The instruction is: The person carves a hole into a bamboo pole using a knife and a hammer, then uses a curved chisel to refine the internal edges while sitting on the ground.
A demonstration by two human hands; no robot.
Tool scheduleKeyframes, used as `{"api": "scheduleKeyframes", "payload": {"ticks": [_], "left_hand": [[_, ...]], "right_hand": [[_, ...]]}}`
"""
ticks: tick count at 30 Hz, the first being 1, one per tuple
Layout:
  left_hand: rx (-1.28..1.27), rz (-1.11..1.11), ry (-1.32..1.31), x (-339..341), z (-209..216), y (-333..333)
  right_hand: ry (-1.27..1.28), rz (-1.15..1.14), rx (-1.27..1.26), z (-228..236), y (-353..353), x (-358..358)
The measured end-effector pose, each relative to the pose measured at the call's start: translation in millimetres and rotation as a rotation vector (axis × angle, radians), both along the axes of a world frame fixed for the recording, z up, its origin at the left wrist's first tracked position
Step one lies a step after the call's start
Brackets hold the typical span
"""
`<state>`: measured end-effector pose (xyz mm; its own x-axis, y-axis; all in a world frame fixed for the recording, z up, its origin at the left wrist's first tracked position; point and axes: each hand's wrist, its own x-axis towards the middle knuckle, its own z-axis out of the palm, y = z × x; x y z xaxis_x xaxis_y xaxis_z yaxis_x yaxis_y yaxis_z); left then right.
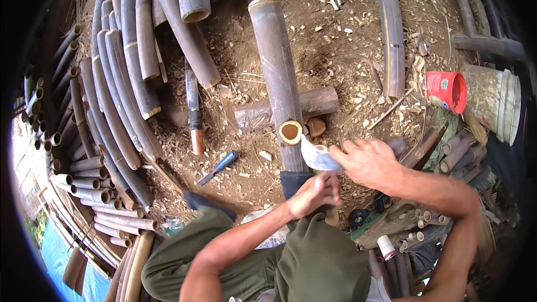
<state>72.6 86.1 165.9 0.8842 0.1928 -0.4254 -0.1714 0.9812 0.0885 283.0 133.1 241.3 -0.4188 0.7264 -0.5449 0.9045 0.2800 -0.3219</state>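
My right hand (pixel 366 159) grips a pale, whitish-blue curved piece (pixel 319 159); whether it is cloth, plastic or a blade I cannot tell. Just below it, my left hand (pixel 316 194) is blurred with its fingers curled, and what they hold, if anything, is hidden. A thick bamboo tube (pixel 274 61) lies pointing away from me, its near end cut open with a light ring around a brown hollow. It rests across a short log (pixel 254 114). The pale piece reaches close beside that open end.
On the chip-strewn ground to the left lie a blue-handled tool (pixel 226 161) and a long tool with a wooden handle (pixel 197 141). Bamboo poles (pixel 131 95) crowd the left; tube ends line the far side. A red bucket (pixel 442 89) and a dirty white bucket (pixel 498 100) stand right.
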Motion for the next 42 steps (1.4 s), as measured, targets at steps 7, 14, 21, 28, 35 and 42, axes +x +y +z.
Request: {"api": "scheduleKeyframes", "payload": {"ticks": [7, 14, 21, 28, 35, 42], "left_hand": [[-0.609, 0.509, 0.139, 68.5, -2.0, 40.6], [-0.028, -0.16, 0.754, -6.5, -12.2, 54.3], [0.57, -0.511, 0.79, -20.5, -13.9, 101.1], [0.088, 0.002, 0.75, 19.4, -3.6, 85.8], [-0.661, 0.573, 0.362, 17.6, 7.5, 98.0], [0.664, -0.159, 0.37, -21.9, 11.2, 45.1]], "right_hand": [[-0.209, 0.433, -0.033, -19.5, 54.3, -24.1], [0.272, -0.534, -0.304, -46.3, -18.0, -59.0], [0.464, -1.101, -0.168, -60.6, -47.9, -120.8], [0.094, -0.246, -0.199, -21.3, 41.4, -40.9], [-0.219, 0.588, -0.281, -11.2, 155.9, -90.8], [0.093, -0.183, -0.244, -31.4, 35.3, -42.6]]}}
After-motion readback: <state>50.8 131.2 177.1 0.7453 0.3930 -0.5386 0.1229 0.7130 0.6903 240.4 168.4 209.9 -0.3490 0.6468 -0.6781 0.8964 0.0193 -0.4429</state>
